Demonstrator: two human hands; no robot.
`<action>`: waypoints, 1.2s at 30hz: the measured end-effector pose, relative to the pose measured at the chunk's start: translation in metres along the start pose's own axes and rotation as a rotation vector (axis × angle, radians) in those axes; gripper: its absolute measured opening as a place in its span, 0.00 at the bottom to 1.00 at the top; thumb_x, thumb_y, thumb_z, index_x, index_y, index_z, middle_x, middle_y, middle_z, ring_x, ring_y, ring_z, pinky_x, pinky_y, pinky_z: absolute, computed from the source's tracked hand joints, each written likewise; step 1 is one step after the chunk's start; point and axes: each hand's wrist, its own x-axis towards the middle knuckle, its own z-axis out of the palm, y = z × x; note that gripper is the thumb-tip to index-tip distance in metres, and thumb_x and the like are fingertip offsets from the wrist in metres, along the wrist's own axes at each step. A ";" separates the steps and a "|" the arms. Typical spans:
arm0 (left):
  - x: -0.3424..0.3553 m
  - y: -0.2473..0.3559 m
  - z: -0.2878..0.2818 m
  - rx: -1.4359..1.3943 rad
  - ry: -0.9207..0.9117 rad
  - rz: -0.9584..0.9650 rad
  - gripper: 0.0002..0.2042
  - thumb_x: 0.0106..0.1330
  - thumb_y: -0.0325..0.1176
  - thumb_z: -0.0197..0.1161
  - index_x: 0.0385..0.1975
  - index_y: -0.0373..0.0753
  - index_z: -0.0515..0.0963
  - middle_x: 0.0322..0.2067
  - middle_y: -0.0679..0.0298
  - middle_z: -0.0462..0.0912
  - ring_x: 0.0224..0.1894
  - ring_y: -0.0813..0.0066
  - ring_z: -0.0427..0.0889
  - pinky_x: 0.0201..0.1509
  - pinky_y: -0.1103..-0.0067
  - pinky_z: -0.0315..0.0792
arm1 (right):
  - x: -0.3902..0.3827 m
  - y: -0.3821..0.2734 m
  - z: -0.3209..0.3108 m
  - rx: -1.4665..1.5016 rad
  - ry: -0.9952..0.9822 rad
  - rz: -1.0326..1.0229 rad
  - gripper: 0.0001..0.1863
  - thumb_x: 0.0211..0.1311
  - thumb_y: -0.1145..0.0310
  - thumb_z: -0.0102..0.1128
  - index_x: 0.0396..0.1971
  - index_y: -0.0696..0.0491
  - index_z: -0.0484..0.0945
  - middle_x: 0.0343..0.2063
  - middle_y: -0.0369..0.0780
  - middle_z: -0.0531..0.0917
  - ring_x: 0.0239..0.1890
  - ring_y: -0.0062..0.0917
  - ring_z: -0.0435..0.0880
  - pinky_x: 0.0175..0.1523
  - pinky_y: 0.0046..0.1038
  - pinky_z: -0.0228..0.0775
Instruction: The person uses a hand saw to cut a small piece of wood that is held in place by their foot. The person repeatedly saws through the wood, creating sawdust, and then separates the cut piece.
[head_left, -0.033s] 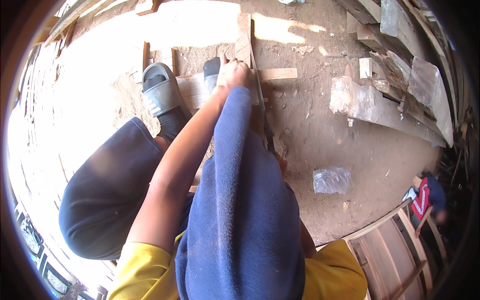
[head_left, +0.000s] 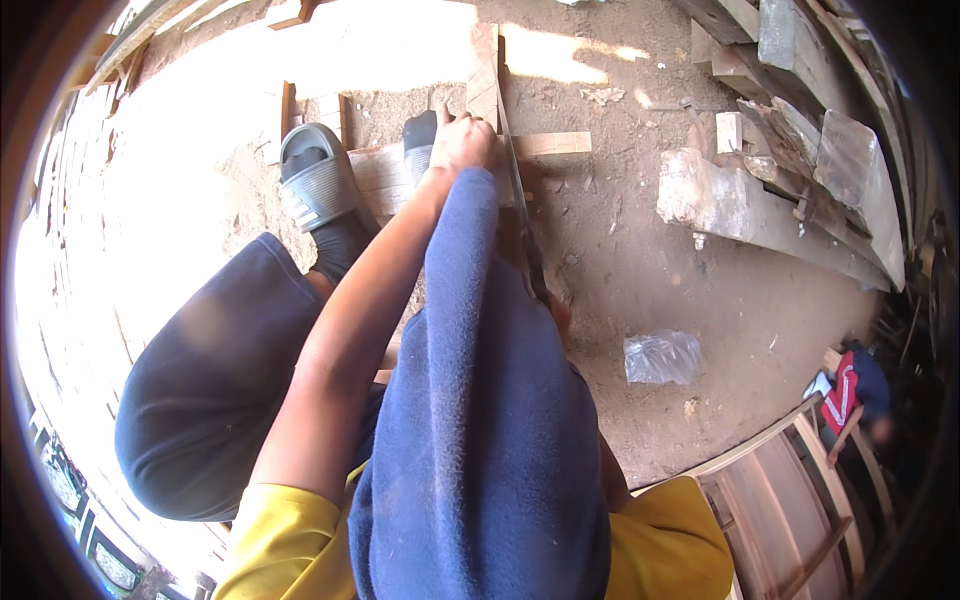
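My left hand (head_left: 463, 145) presses on a pale wooden strip (head_left: 482, 70), fingers curled over it, beside my sock-covered foot (head_left: 420, 135). The strip lies across a wooden board (head_left: 375, 175) and a shorter crosspiece (head_left: 560, 142). A long, thin dark tool (head_left: 518, 200), possibly a blade, runs along the strip's right side toward me. My right hand (head_left: 561, 318) shows only as a small patch near its lower end; my raised blue-trousered leg (head_left: 480, 420) hides the rest. My other foot is in a grey slide sandal (head_left: 318, 175).
Rough timber pieces (head_left: 740, 200) are piled at the right on the dirt floor (head_left: 620, 260). A crumpled plastic bag (head_left: 660, 355) lies below them. Wooden frames (head_left: 770, 500) stand at lower right, near a person in red and navy (head_left: 850, 390). Sunlight washes out the left side.
My right hand, by the tool's lower end, has shifted slightly forward. My left hand stays on the wood; the whole view moves very slightly.
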 end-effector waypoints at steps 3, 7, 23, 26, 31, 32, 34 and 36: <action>0.001 0.012 -0.008 -0.045 0.009 0.022 0.16 0.62 0.47 0.55 0.27 0.41 0.82 0.32 0.60 0.84 0.47 0.65 0.79 0.67 0.49 0.47 | 0.040 -0.004 0.013 0.026 0.023 -0.068 0.06 0.62 0.74 0.52 0.26 0.59 0.72 0.14 0.41 0.72 0.15 0.27 0.72 0.20 0.31 0.59; -0.002 0.007 -0.001 -0.027 0.040 0.004 0.15 0.61 0.46 0.55 0.26 0.42 0.82 0.32 0.60 0.84 0.47 0.66 0.78 0.67 0.49 0.47 | 0.014 -0.002 0.008 -0.033 0.010 -0.057 0.05 0.62 0.75 0.52 0.27 0.59 0.72 0.15 0.41 0.72 0.15 0.27 0.72 0.20 0.31 0.59; 0.005 0.002 -0.010 0.021 -0.046 0.001 0.12 0.60 0.44 0.57 0.28 0.45 0.82 0.35 0.62 0.83 0.49 0.68 0.77 0.68 0.50 0.47 | 0.009 -0.008 -0.006 -0.315 -0.016 -0.272 0.03 0.62 0.76 0.51 0.30 0.58 0.73 0.17 0.41 0.73 0.17 0.28 0.73 0.21 0.31 0.61; 0.004 0.003 -0.011 -0.019 -0.040 -0.039 0.11 0.60 0.42 0.57 0.29 0.43 0.82 0.35 0.62 0.83 0.49 0.68 0.78 0.68 0.51 0.45 | 0.032 -0.007 0.012 -0.234 0.035 -0.294 0.03 0.62 0.77 0.50 0.33 0.58 0.73 0.18 0.42 0.74 0.17 0.29 0.73 0.21 0.31 0.61; 0.005 0.009 -0.008 -0.024 -0.037 0.003 0.11 0.60 0.42 0.57 0.29 0.42 0.82 0.35 0.61 0.83 0.49 0.68 0.78 0.69 0.52 0.43 | -0.019 0.001 0.004 -0.114 0.031 -0.082 0.11 0.60 0.77 0.51 0.44 0.58 0.73 0.20 0.45 0.75 0.18 0.34 0.74 0.23 0.34 0.63; 0.006 0.008 -0.008 -0.017 -0.035 0.019 0.11 0.59 0.42 0.58 0.29 0.43 0.82 0.35 0.60 0.83 0.49 0.67 0.77 0.69 0.51 0.43 | -0.024 -0.003 0.001 -0.047 0.004 -0.015 0.12 0.60 0.77 0.51 0.44 0.58 0.73 0.20 0.46 0.76 0.19 0.35 0.75 0.23 0.34 0.63; 0.002 0.001 -0.012 0.001 -0.033 -0.089 0.13 0.62 0.46 0.57 0.26 0.46 0.84 0.36 0.61 0.83 0.51 0.66 0.76 0.70 0.53 0.44 | -0.027 0.004 0.007 0.008 -0.035 0.003 0.12 0.61 0.75 0.52 0.45 0.59 0.73 0.21 0.46 0.76 0.19 0.37 0.76 0.24 0.34 0.64; 0.002 0.010 -0.021 -0.046 -0.060 -0.071 0.14 0.62 0.48 0.57 0.25 0.47 0.84 0.36 0.61 0.84 0.51 0.65 0.76 0.70 0.54 0.45 | 0.000 0.016 0.010 -0.057 -0.015 -0.042 0.13 0.61 0.75 0.52 0.46 0.58 0.72 0.21 0.47 0.77 0.19 0.38 0.77 0.24 0.34 0.64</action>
